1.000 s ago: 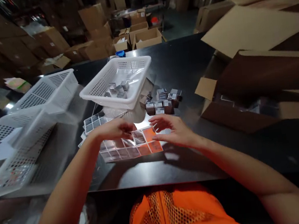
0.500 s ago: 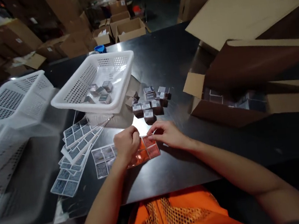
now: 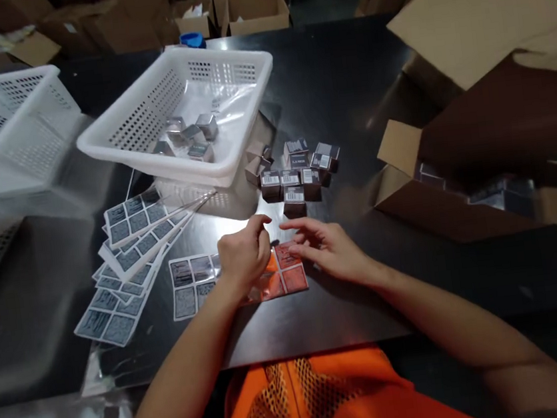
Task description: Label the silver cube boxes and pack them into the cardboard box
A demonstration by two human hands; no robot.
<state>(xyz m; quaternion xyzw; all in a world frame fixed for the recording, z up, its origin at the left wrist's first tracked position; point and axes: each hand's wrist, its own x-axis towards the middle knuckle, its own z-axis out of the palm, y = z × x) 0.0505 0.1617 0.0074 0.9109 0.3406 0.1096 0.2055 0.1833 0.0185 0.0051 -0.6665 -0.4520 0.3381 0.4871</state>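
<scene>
On the metal table lies a sheet of square labels (image 3: 186,303), its right part shiny and reflecting orange. My left hand (image 3: 244,254) rests over the middle of this sheet, fingers curled in and index finger poking forward; whatever it may grip is hidden. Above the sheet's right end is my right hand (image 3: 332,251), its thumb and index finger apart and nothing visible between them. Just beyond both hands stands a group of small dark boxes (image 3: 294,202) with barcode labels. More label sheets (image 3: 118,328) are fanned out at the left.
A white perforated basket (image 3: 233,167) behind the sheets holds several small silvery boxes (image 3: 200,152). Other white baskets (image 3: 44,138) stand at the left. An open carton (image 3: 440,217) with dark boxes inside is at the right. A blue round object (image 3: 193,40) sits at the far edge.
My right hand's fingers have spread apart from a pinch at the sheet's upper right edge. My left index finger has stretched forward. The view has tilted down.
</scene>
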